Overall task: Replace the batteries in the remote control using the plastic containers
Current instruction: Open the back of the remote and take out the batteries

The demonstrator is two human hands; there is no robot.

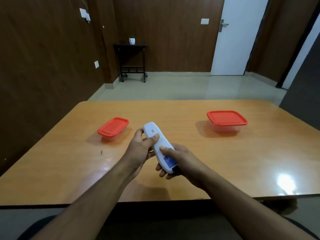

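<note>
Near the centre of the frame, above the counter [190, 161], the white remote control [160, 147] lay back-side up in both hands: the left hand [140, 151] had its grip closed round the upper half with the thumb pressed on the back, and the right hand [180, 161] had its grip closed round the lower end. The battery cover looked still in place, so the task seemed barely begun, with opening, swapping and closing all left. The left container [113, 129] and the right container [226, 121] stood well apart with red lids shut, and their contents could not be told.
</note>
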